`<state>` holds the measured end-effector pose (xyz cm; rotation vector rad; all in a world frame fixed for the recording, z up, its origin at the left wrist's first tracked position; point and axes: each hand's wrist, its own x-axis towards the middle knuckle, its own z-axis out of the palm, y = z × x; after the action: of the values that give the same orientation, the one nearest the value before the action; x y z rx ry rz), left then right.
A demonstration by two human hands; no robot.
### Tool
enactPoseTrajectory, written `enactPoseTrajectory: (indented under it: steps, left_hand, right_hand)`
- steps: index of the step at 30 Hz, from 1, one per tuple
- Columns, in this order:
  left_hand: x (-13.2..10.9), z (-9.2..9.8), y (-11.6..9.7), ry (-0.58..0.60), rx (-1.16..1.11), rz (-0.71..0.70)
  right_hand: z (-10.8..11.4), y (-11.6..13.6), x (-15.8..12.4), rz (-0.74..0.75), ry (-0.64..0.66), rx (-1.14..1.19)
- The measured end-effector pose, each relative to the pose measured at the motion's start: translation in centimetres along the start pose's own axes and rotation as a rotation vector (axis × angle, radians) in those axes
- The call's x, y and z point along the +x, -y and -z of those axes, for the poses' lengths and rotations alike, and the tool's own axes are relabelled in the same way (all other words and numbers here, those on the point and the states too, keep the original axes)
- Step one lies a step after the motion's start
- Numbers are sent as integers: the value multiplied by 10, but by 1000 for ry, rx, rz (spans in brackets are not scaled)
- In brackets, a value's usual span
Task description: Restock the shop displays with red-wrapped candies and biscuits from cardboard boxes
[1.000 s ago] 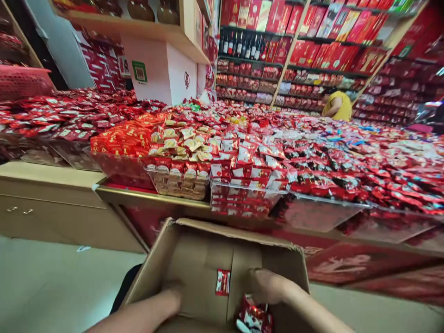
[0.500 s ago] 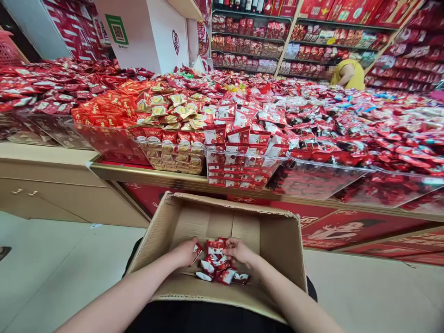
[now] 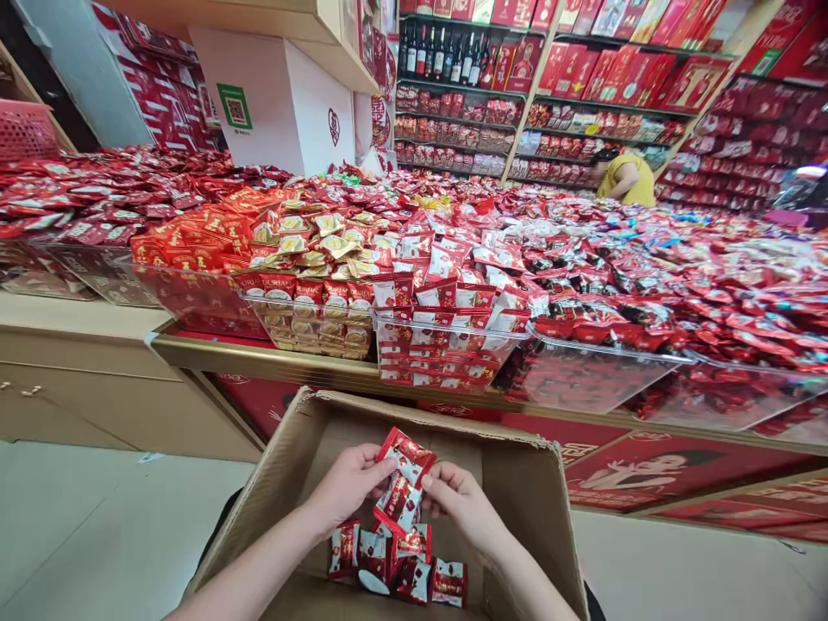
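A: Best way to handle the two packets (image 3: 399, 502)?
B: Pinch lightly by the edges, overlap flat, low over the cardboard box (image 3: 527, 492).
A: Grip?
B: Left hand (image 3: 354, 483) mostly closed, thumb pinching them from its side. Right hand (image 3: 458, 502) pinching their facing edge; can't tell if it has one or both. They sit between the hands; loose packets (image 3: 414, 580) lie just below, in the box.

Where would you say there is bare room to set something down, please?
Bare: the cabinet top below the leftmost bins, and most floor between it and the box. Crowded: the box's middle, where the left hand and right hand hold packets over others, and the heaped bins.
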<state>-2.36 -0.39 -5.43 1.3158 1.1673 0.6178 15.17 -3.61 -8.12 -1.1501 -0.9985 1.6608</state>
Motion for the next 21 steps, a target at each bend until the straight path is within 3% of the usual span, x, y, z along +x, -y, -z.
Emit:
enactPoseTrajectory:
  steps: [4, 7, 12, 17, 21]
  left_hand:
    - [-13, -2, -25, -55, -76, -75]
    - [-23, -9, -40, -94, -147, -97]
    - [-33, -25, -51, -165, -329, -95]
    - [-40, -27, -58, -189, -350, -182]
    - [-42, -22, -61, -189, -362, -181]
  right_hand:
    - [-13, 20, -11, 154, -77, 69]
    - [-23, 29, -16, 156, -146, 160]
    - [-35, 39, -24, 154, -155, 330]
    - [-35, 41, -26, 205, -168, 152]
    - [-36, 40, -21, 382, -207, 15]
